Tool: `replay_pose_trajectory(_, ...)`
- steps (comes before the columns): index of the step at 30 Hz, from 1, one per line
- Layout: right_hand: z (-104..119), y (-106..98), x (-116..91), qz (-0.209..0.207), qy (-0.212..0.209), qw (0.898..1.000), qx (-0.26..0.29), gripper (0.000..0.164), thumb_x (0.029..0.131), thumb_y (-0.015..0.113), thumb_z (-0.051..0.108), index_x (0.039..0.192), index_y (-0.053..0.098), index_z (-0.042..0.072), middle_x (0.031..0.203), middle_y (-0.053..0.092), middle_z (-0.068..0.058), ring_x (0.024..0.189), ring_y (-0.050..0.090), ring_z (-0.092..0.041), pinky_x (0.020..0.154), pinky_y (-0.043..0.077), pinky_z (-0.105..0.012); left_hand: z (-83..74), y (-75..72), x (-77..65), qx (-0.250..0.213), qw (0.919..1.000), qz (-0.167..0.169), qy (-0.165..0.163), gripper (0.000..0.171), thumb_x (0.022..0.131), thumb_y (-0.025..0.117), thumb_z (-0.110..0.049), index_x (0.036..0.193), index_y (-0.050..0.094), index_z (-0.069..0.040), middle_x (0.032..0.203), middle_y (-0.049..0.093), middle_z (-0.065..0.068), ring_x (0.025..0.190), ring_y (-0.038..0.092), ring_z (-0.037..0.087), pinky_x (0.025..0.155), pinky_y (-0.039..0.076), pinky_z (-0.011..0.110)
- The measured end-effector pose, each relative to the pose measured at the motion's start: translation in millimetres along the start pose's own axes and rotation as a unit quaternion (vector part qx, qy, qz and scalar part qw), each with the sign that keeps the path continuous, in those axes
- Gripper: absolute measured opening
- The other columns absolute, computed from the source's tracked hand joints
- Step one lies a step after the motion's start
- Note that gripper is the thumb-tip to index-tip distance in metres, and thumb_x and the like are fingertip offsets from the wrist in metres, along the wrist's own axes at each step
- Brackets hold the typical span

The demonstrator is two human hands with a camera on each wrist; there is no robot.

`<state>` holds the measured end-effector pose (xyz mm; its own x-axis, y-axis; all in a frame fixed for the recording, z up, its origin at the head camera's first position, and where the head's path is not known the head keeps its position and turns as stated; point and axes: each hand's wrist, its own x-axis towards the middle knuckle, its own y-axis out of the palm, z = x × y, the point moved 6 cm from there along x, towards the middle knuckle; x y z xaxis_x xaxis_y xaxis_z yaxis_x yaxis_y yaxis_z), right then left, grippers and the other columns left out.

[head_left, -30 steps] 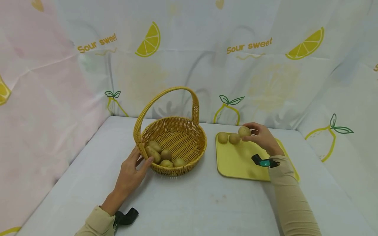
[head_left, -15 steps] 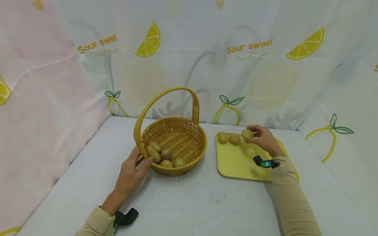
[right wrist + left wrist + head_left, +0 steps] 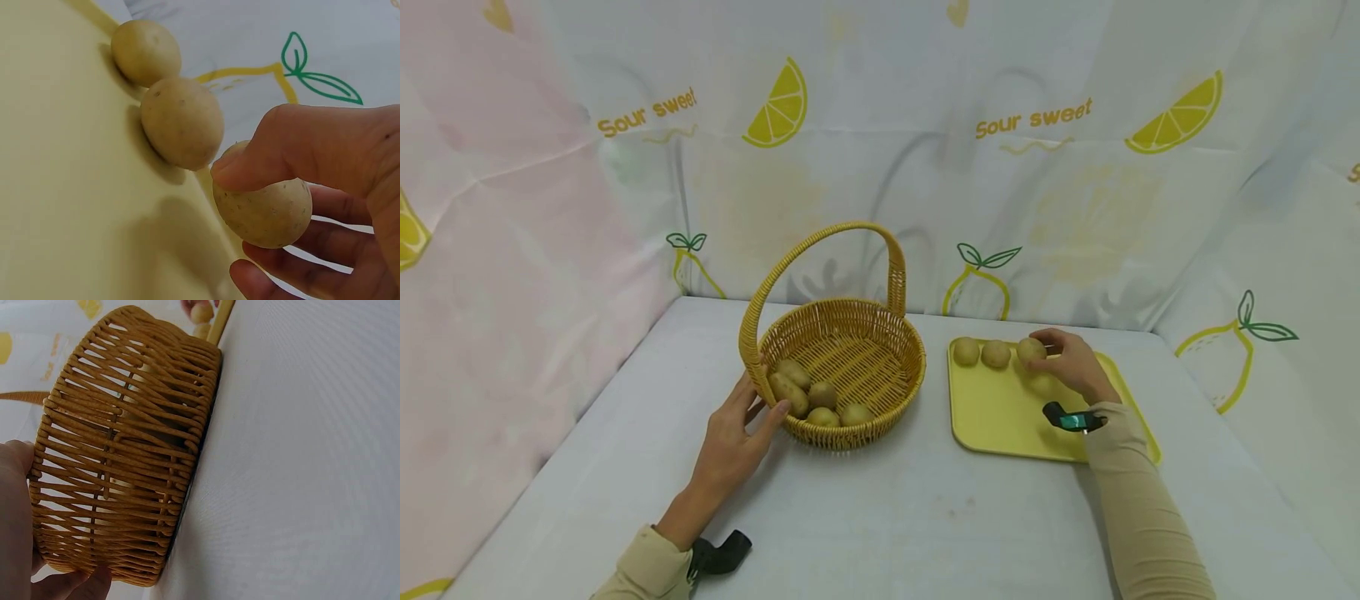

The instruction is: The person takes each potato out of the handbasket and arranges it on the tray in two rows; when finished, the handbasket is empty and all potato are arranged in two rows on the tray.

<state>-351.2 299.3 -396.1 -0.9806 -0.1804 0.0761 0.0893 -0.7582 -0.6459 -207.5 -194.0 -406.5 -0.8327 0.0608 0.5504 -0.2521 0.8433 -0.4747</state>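
Note:
My left hand (image 3: pixel 727 450) grips the near-left side of a round wicker basket (image 3: pixel 880 358), thumb at the rim beside the foot of its tall handle. In the left wrist view the fingers (image 3: pixel 90 586) touch the woven wall. Several potatoes (image 3: pixel 787 392) lie in the near-left part of the basket. My right hand (image 3: pixel 1073 368) pinches a potato (image 3: pixel 269 212) between thumb and fingers at the far side of a yellow tray (image 3: pixel 1000 421). Left of it, two potatoes (image 3: pixel 966 352) sit side by side along the tray's far edge.
A white cloth covers the table (image 3: pixel 880 517). Behind it hangs a printed curtain (image 3: pixel 865 167) with lemon drawings, close to the basket's handle and the tray's far edge. The tray lies to the right of the basket.
My right hand has moved slightly right and down with its potato, bringing it toward the tray, in line with the other two. The left hand and basket have stayed put.

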Motion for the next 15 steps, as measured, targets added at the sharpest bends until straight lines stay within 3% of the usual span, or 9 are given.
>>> replay_pose_trajectory(15,-9.7,4.9,-0.2,0.004,0.009,1.000,-0.019,0.058,0.090,0.080,0.014,0.140,0.058,-0.006,0.132,0.059,-0.030,0.121,0.055,-0.045,0.094,0.047,-0.048,0.3,0.1,-0.3,0.003,1.0000,0.001,-0.005,0.064,0.103,0.069,-0.014,0.158,0.040,0.002,0.164,0.035,0.018,0.137,0.051,0.037,0.098,0.054,0.047)
